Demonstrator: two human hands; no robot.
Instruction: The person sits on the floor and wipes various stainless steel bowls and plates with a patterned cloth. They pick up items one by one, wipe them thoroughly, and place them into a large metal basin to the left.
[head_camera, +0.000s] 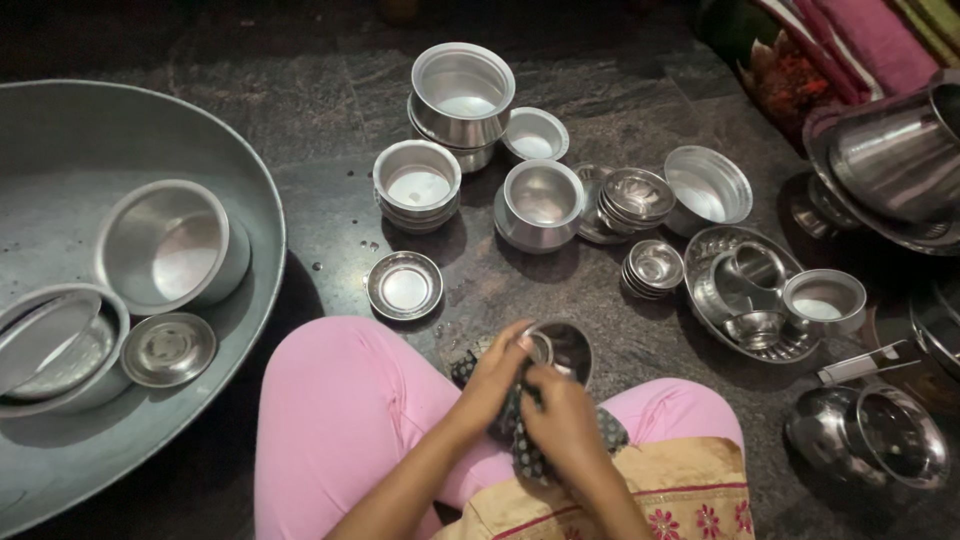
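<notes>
My left hand (493, 378) grips the rim of a small steel cup (562, 347) held low over my lap. My right hand (562, 420) is closed on a dark patterned cloth (520, 445), pressed against the cup's side. Both hands touch each other just above my pink-trousered knees. The cup's open mouth faces up and away from me.
A large metal basin (60, 140) at left holds two pots and a small plate. Many steel pots, bowls and stacked small dishes (652, 268) stand on the dark stone floor ahead. A tray (705, 255) with cups lies right; bigger vessels (893, 150) sit at far right.
</notes>
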